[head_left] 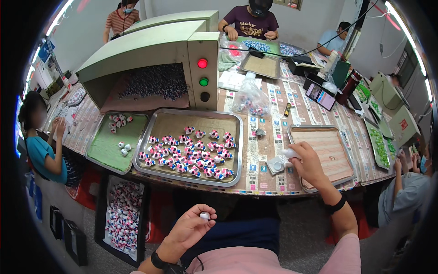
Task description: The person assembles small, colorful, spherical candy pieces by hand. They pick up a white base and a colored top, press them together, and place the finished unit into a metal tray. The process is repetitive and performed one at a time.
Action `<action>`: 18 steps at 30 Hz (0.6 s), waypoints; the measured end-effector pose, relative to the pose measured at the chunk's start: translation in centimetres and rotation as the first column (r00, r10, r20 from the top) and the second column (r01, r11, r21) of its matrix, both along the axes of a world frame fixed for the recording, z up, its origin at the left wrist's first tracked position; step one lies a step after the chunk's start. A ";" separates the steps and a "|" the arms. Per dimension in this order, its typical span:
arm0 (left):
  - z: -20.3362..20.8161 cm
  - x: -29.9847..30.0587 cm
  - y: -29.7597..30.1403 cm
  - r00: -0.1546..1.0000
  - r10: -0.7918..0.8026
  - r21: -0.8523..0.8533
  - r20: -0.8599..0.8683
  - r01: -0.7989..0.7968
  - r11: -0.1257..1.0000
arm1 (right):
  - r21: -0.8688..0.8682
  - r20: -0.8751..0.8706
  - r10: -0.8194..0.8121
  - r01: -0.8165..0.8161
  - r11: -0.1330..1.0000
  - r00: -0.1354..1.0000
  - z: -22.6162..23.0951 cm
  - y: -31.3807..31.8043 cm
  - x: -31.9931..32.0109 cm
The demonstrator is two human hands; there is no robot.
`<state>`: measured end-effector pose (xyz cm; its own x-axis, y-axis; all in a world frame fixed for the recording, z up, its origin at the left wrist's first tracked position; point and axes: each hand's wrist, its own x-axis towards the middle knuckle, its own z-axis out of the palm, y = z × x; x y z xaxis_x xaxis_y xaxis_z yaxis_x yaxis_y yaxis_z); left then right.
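Note:
My left hand (191, 228) is closed, pinching a small white rounded piece (205, 215) in its fingertips, held out in front of the table edge. My right hand (309, 165) grips a small white bottle (289, 153), tilted above a small pale square dish (275, 165) on the table; whether they touch I cannot tell. Left of the dish lies a metal tray (173, 119) with many small figures (191, 155) in pink, white, black and blue. Farther left, a green-lined tray (102, 148) bears several white pieces (124, 147) and a cluster of reddish-white ones (119, 121).
A big cream machine (137, 52) with buttons stands behind the trays. Right of my hand lies a tan-lined tray (321, 148). A phone (320, 96) leans farther back, near a plastic bag (252, 101). On the floor sits a black crate (101, 228) of figures. Co-workers sit around.

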<state>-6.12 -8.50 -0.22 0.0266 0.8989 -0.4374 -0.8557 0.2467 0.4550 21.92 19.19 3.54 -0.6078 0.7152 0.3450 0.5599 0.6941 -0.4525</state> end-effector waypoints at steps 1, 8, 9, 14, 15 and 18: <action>0.3 -0.3 0.0 1.000 0.006 -0.001 -0.009 -0.006 1.000 | -0.027 -0.043 0.005 -0.006 1.000 0.999 -0.2 0.8 -0.4; 0.5 -1.9 -0.2 0.998 0.058 0.026 -0.012 -0.058 0.998 | -0.486 -0.293 -0.131 -0.029 0.873 0.947 -4.6 7.5 -3.5; 0.5 -2.2 -0.4 0.998 0.069 0.020 -0.013 -0.069 0.997 | -0.500 -0.295 -0.141 -0.026 0.866 0.945 -4.5 7.9 -4.1; -0.6 -3.1 -1.4 0.996 0.085 0.036 0.000 -0.085 0.996 | -0.453 -0.282 -0.170 0.025 0.891 0.944 -5.4 10.0 -5.7; -0.9 -3.3 -1.5 0.997 0.081 0.042 0.008 -0.081 0.996 | -0.419 -0.269 -0.170 0.044 0.907 0.948 -6.0 10.6 -5.7; -1.0 -3.7 -1.4 0.995 0.096 0.016 0.024 -0.097 0.995 | -0.326 -0.257 -0.242 0.152 0.933 0.936 -6.0 10.4 -5.9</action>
